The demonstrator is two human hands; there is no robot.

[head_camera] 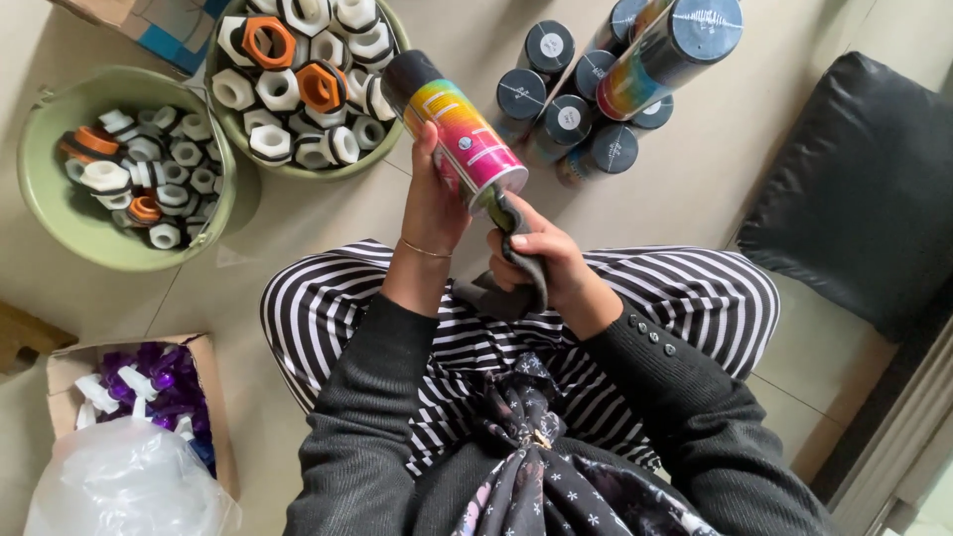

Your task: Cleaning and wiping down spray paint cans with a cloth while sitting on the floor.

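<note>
My left hand grips a spray can with a rainbow-coloured label and a black cap, held tilted above my lap. A grey cloth is bunched in my right hand and pressed against the can's metal bottom end. Both hands are over my knees, which are covered by striped black-and-white trousers.
Several upright spray cans with dark caps stand on the floor ahead, one tall can closest to me. Two green basins hold white and orange plastic nuts. A cardboard box with purple parts and a plastic bag lies left; a black cushion right.
</note>
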